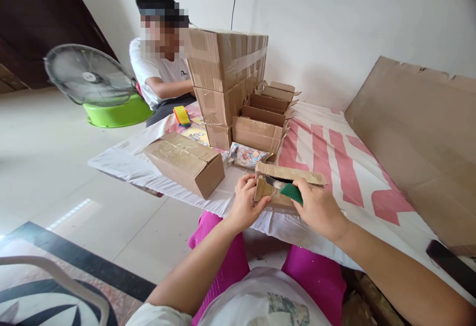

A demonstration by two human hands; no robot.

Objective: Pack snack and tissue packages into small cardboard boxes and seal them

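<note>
A small cardboard box (pixel 268 194) lies at the table edge in front of me, its top flap partly raised and a dark gap showing. My left hand (pixel 247 202) grips the left end of this box, thumb in front and fingers behind. In my right hand (pixel 316 204) is a green-handled box cutter (pixel 292 193), held over the taped top near the gap; its tip is hard to make out. Just behind the box rests a printed plastic packet (pixel 248 156). A closed, taped cardboard box (pixel 186 162) sits to the left of my left hand.
Taped cartons (pixel 232 63) stand stacked beyond, with open boxes (pixel 260 130) in a row beside them. A yellow and orange tape dispenser (pixel 181 116) lies near a seated person (pixel 159 75). A large cardboard sheet (pixel 412 142) leans at right; a fan (pixel 89 75) stands on the floor.
</note>
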